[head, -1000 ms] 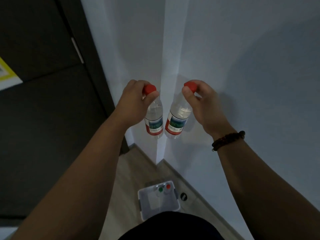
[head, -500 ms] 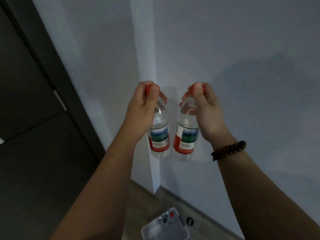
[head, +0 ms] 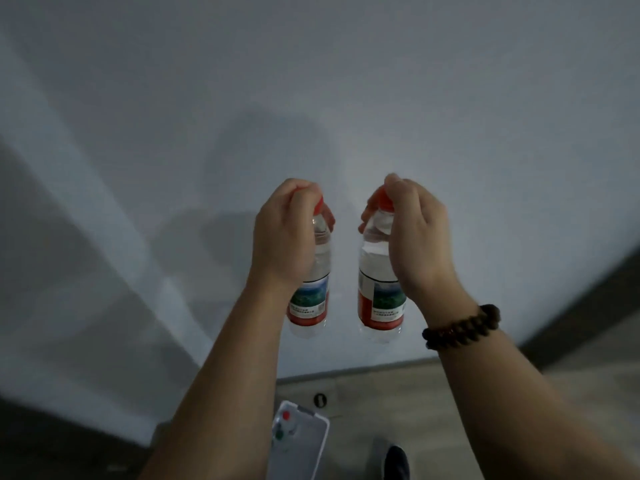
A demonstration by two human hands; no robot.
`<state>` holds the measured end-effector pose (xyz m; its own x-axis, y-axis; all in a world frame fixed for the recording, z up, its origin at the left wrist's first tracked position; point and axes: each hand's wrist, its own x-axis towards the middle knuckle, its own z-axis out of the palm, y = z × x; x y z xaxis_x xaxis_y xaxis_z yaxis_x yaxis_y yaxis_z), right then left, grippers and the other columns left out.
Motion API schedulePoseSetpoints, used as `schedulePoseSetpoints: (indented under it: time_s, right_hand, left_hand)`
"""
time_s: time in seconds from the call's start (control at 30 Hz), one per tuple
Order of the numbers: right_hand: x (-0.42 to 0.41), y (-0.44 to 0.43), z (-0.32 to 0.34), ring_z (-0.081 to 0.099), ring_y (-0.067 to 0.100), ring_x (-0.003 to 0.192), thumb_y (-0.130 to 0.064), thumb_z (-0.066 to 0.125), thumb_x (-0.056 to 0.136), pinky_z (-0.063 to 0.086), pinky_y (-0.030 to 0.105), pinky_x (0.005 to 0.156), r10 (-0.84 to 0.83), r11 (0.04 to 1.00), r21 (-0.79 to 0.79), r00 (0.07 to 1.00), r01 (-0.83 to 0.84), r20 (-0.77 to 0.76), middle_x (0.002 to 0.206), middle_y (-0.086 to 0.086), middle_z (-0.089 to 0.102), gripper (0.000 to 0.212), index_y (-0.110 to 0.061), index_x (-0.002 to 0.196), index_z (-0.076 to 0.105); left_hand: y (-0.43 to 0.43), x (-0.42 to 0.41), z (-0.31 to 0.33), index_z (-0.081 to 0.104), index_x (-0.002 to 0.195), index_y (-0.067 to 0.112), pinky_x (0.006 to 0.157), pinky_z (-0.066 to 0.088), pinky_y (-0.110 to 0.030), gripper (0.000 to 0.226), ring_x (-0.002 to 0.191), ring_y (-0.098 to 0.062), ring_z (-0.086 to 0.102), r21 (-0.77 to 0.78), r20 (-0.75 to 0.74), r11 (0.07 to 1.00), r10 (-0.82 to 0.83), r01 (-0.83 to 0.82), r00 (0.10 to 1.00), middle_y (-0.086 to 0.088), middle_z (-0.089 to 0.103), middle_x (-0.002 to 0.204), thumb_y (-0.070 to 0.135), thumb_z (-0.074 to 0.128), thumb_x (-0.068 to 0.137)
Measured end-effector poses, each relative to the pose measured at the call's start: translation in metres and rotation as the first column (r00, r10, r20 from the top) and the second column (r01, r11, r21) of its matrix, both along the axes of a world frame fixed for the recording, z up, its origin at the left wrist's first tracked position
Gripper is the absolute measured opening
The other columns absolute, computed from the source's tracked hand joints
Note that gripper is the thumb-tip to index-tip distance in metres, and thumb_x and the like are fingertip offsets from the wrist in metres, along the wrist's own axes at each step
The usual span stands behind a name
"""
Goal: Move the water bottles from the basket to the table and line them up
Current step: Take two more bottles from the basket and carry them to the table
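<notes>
Two clear water bottles with red caps and red-green labels hang upright in the air in front of a pale wall. My left hand [head: 284, 230] grips the left bottle [head: 311, 299] around its cap and neck. My right hand [head: 412, 233] holds the right bottle [head: 377, 306] the same way. The bottles hang a small gap apart and do not touch. Far below on the floor stands the white basket [head: 317, 445], partly hidden by my left forearm, with a red cap and a green cap of bottles showing inside. No table is in view.
The pale wall [head: 346, 98] fills most of the view, meeting a wood-look floor [head: 433, 410] along a skirting line. A small dark round fitting [head: 320, 399] sits on the floor by the wall. A dark shoe tip [head: 396, 460] shows at the bottom. Dark flooring lies at right.
The view has swung to the right: the dark door and wall corner have left the frame. Both hands still hold their bottles, now slightly farther apart and lower in the view.
</notes>
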<state>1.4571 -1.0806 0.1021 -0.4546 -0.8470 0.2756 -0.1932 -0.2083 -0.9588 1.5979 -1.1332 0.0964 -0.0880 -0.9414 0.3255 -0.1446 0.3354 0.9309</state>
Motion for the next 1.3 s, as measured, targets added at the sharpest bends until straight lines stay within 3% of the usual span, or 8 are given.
schedulePoseSetpoints:
  time_s: [0.17,0.27,0.5,0.63,0.87,0.97,1.2,1.3]
  right_hand:
    - [-0.083,0.061,-0.002,0.070,0.027,0.077,-0.044,0.038,0.101,0.057,0.036,0.066,-0.242,0.969,0.037,0.970,0.243,-0.030,0.078,0.006,0.072,0.052,-0.002,0.087,0.066]
    - [-0.142,0.112,-0.003,0.070,0.021,0.075,-0.044,0.035,0.105,0.057,0.034,0.067,-0.436,0.898,0.032,0.897,0.439,-0.075,0.078,0.004,0.072,0.052,-0.007,0.085,0.067]
    - [-0.284,0.247,-0.012,0.068,0.029,0.069,-0.039,0.039,0.106,0.057,0.043,0.068,-0.725,0.687,-0.019,0.685,0.726,-0.069,0.070,0.009,0.070,0.054,-0.005,0.075,0.066]
    - [-0.370,0.333,-0.015,0.062,0.045,0.071,-0.053,0.036,0.097,0.054,0.057,0.066,-0.814,0.579,-0.029,0.576,0.815,-0.067,0.073,0.024,0.066,0.069,0.008,0.078,0.062]
    - [-0.482,0.463,-0.009,0.064,0.018,0.067,-0.056,0.029,0.100,0.056,0.047,0.066,-0.907,0.371,0.000,0.362,0.929,-0.214,0.071,0.008,0.067,0.067,-0.008,0.071,0.066]
    - [-0.522,0.507,-0.011,0.063,0.020,0.066,-0.055,0.031,0.103,0.056,0.049,0.065,-0.931,0.305,0.009,0.301,0.952,-0.205,0.069,0.010,0.066,0.067,-0.008,0.070,0.064]
    - [-0.628,0.592,-0.026,0.065,0.018,0.065,-0.045,0.033,0.107,0.054,0.045,0.065,-0.957,0.167,0.027,0.169,0.986,-0.237,0.067,0.005,0.069,0.062,-0.011,0.070,0.068]
    - [-0.686,0.628,-0.036,0.066,0.025,0.067,-0.051,0.033,0.102,0.055,0.049,0.066,-0.972,0.120,0.028,0.123,0.992,-0.200,0.068,0.010,0.070,0.063,-0.007,0.072,0.067]
  left_hand:
    - [0.023,-0.100,-0.005,0.061,0.076,0.018,0.074,0.060,-0.034,0.043,0.079,-0.014,0.065,-0.083,0.155,0.969,-0.217,0.231,0.964,0.004,0.065,0.075,0.046,0.032,0.092]
    - [0.053,-0.177,-0.001,0.060,0.079,0.007,0.073,0.060,-0.039,0.055,0.079,-0.018,0.065,-0.147,0.212,0.903,-0.370,0.404,0.904,-0.004,0.066,0.078,0.049,0.026,0.089]
    - [0.164,-0.359,-0.002,0.061,0.081,-0.004,0.066,0.056,-0.030,0.049,0.070,-0.022,0.065,-0.073,0.073,0.719,-0.687,0.691,0.723,-0.010,0.067,0.073,0.029,0.036,0.107]
    - [0.247,-0.460,-0.001,0.063,0.076,0.002,0.073,0.057,-0.043,0.054,0.073,-0.033,0.068,-0.014,0.004,0.617,-0.787,0.787,0.617,-0.011,0.071,0.071,0.044,0.040,0.102]
    - [0.381,-0.599,0.005,0.061,0.066,0.010,0.076,0.059,-0.050,0.059,0.071,-0.039,0.067,0.014,-0.077,0.428,-0.901,0.904,0.428,-0.014,0.068,0.066,0.050,0.042,0.104]
    - [0.424,-0.652,0.000,0.061,0.069,0.007,0.080,0.058,-0.053,0.056,0.073,-0.039,0.067,0.034,-0.076,0.346,-0.935,0.938,0.348,-0.013,0.069,0.067,0.045,0.042,0.105]
    - [0.514,-0.779,-0.021,0.058,0.083,-0.012,0.063,0.055,-0.031,0.054,0.059,-0.020,0.064,0.083,-0.130,0.172,-0.975,0.982,0.182,-0.011,0.067,0.062,0.035,0.044,0.107]
    - [0.549,-0.847,-0.034,0.059,0.078,-0.009,0.066,0.055,-0.038,0.058,0.059,-0.020,0.064,0.079,-0.122,0.114,-0.985,0.990,0.123,-0.009,0.067,0.062,0.044,0.045,0.099]
